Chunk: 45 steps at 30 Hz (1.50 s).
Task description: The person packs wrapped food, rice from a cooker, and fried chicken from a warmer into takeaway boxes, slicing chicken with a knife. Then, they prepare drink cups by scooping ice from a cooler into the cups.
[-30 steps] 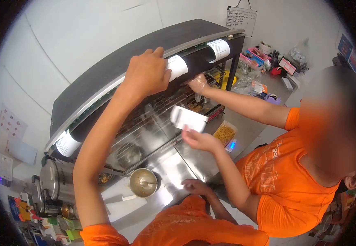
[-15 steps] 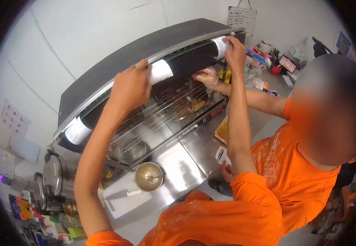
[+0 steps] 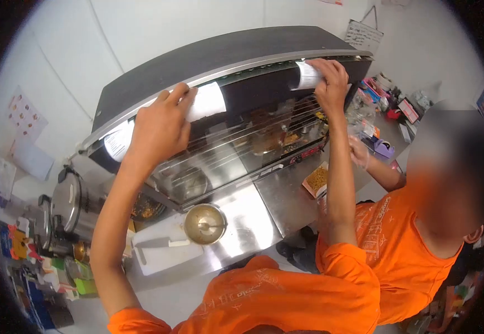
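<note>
Closest in: cutting board [image 3: 169, 259] flat on the steel tabletop [image 3: 241, 236], knife [image 3: 151, 243] lying on it with its white handle [image 3: 179, 242] toward the metal bowl [image 3: 194, 217] at the board's corner; probably parked so blade and bowl share one reach. A spoon-like utensil [image 3: 214, 226] sits in the bowl. Tub of yellow bits [image 3: 308, 190] is beyond, near the cabinet, I'd guess to keep it off the front edge. Co-worker's hand [image 3: 359, 152], in what looks like a clear glove, is up behind my right arm [image 3: 339, 167]; can't tell if it holds anything. Both my hands are up at the front of the black-topped cabinet [image 3: 231, 50]. Left hand [image 3: 163, 121]: fingers curled at the left end of the middle label [image 3: 209, 101]. Right hand [image 3: 331, 82]: fingers bent over the right end of the right label [image 3: 307, 75]. Can't tell whether either pinches or just presses. Ends likely held because the paper curls off the dark panel [image 3: 261, 86]. Left label [image 3: 118, 142] is partly behind my left wrist. Farthest: whiteboard [image 3: 363, 38] on the wall. Counts: labels three; board, knife, bowl, utensil, tub, whiteboard one each.
</note>
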{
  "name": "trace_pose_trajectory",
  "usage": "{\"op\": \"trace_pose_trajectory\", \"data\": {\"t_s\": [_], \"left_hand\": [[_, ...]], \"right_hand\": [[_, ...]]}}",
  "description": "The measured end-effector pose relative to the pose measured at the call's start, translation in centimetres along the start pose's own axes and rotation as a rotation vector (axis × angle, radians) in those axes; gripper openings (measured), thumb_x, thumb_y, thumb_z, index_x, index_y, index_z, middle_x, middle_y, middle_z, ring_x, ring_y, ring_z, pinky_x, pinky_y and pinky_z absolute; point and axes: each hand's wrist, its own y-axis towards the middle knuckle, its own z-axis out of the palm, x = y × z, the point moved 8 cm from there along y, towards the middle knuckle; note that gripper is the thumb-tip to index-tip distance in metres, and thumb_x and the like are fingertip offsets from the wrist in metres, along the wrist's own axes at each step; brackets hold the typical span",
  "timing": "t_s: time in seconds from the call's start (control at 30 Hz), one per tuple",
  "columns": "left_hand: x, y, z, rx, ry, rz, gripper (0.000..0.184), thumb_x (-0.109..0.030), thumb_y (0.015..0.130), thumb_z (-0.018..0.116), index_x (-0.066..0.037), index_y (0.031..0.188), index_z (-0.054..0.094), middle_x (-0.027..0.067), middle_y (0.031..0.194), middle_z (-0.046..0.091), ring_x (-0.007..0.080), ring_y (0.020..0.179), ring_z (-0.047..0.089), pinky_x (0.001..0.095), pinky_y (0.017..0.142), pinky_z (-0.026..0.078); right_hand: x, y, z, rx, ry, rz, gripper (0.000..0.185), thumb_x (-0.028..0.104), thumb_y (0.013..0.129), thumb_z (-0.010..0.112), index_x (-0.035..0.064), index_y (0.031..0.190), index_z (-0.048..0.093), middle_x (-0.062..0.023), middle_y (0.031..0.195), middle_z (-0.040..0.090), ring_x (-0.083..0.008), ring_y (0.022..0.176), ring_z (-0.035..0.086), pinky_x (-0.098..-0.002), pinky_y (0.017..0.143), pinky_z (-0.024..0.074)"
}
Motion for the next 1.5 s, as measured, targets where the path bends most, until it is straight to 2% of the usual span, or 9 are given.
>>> {"op": "trace_pose_trajectory", "data": {"t_s": [0.23, 0.57, 0.73, 0.83, 1.03, 1.13, 1.37, 1.43, 1.5], "left_hand": [[2.2, -2.4, -0.3, 0.017, 0.042, -0.046, 0.057, -0.011, 0.077, 0.062, -0.007, 0.133, 0.054, 0.0086, 0.128, 0.056, 0.0289, 0.106, 0.060, 0.0428, 0.075, 0.057], [4.4, -5.2, -1.1, 0.007, 0.100, -0.077, 0.058, -0.011, 0.076, 0.062, -0.008, 0.134, 0.054, 0.0065, 0.128, 0.055, 0.0270, 0.104, 0.061, 0.0418, 0.069, 0.058], [4.4, -5.7, -1.3, -0.022, 0.091, -0.091, 0.061, -0.010, 0.073, 0.060, -0.008, 0.134, 0.054, 0.0062, 0.128, 0.056, 0.0264, 0.104, 0.061, 0.0418, 0.069, 0.058], [4.2, -6.1, -1.5, -0.093, 0.086, -0.071, 0.057, -0.012, 0.074, 0.063, -0.003, 0.130, 0.056, 0.0056, 0.128, 0.057, 0.0239, 0.101, 0.060, 0.0382, 0.063, 0.057], [3.4, -6.7, -2.1, -0.181, 0.061, -0.124, 0.057, -0.013, 0.072, 0.064, -0.005, 0.128, 0.058, 0.0068, 0.127, 0.060, 0.0251, 0.106, 0.060, 0.0389, 0.069, 0.058], [3.4, -7.0, -2.0, -0.185, 0.048, -0.175, 0.061, -0.011, 0.069, 0.060, -0.010, 0.130, 0.058, 0.0058, 0.131, 0.060, 0.0268, 0.103, 0.061, 0.0392, 0.076, 0.058], [3.4, -7.6, -1.8, -0.227, -0.048, -0.240, 0.060, -0.009, 0.070, 0.059, -0.009, 0.130, 0.057, 0.0074, 0.132, 0.060, 0.0277, 0.102, 0.061, 0.0392, 0.078, 0.057], [3.2, -7.9, -1.9, -0.233, -0.106, -0.260, 0.059, -0.009, 0.070, 0.060, -0.006, 0.129, 0.057, 0.0101, 0.131, 0.060, 0.0292, 0.101, 0.062, 0.0396, 0.075, 0.057], [2.6, -8.6, -2.8, -0.326, -0.199, -0.269, 0.059, -0.004, 0.070, 0.058, -0.008, 0.129, 0.057, 0.0092, 0.130, 0.061, 0.0281, 0.098, 0.063, 0.0373, 0.077, 0.056]], "right_hand": [[12.0, 0.0, 3.3, 0.055, 0.167, -0.025, 0.052, -0.004, 0.068, 0.047, 0.0148, 0.109, 0.073, -0.0024, 0.112, 0.069, -0.0286, 0.110, 0.052, -0.0431, 0.104, 0.0320], [20.1, -0.2, 5.1, 0.183, 0.400, -0.102, 0.051, -0.008, 0.068, 0.046, 0.0137, 0.105, 0.072, 0.0003, 0.115, 0.070, -0.0276, 0.113, 0.052, -0.0426, 0.107, 0.0287], [20.3, -0.4, 5.2, 0.147, 0.401, -0.106, 0.046, -0.010, 0.070, 0.046, 0.0128, 0.101, 0.071, 0.0007, 0.116, 0.070, -0.0274, 0.114, 0.053, -0.0420, 0.106, 0.0289], [19.9, -0.3, 5.1, 0.152, 0.440, -0.097, 0.044, -0.010, 0.070, 0.046, 0.0119, 0.100, 0.069, 0.0005, 0.116, 0.070, -0.0267, 0.114, 0.054, -0.0412, 0.106, 0.0290], [19.6, 0.0, 5.2, 0.153, 0.471, -0.068, 0.046, -0.010, 0.070, 0.046, 0.0113, 0.103, 0.070, -0.0019, 0.112, 0.070, -0.0254, 0.112, 0.056, -0.0403, 0.105, 0.0288], [19.7, 0.2, 5.2, 0.160, 0.461, -0.062, 0.048, -0.010, 0.071, 0.046, 0.0119, 0.106, 0.070, -0.0028, 0.111, 0.070, -0.0253, 0.112, 0.056, -0.0407, 0.105, 0.0285], [19.4, 0.4, 5.2, 0.180, 0.476, -0.073, 0.047, -0.010, 0.074, 0.046, 0.0118, 0.109, 0.070, -0.0055, 0.111, 0.069, -0.0266, 0.111, 0.057, -0.0408, 0.106, 0.0280], [19.2, 0.7, 4.4, 0.129, 0.532, -0.042, 0.044, -0.008, 0.076, 0.048, 0.0106, 0.109, 0.070, -0.0076, 0.110, 0.069, -0.0281, 0.108, 0.059, -0.0396, 0.103, 0.0341], [18.6, 0.3, 3.7, 0.048, 0.576, 0.021, 0.038, -0.004, 0.080, 0.050, 0.0093, 0.110, 0.069, -0.0090, 0.108, 0.069, -0.0277, 0.106, 0.060, -0.0378, 0.097, 0.0398]]}}
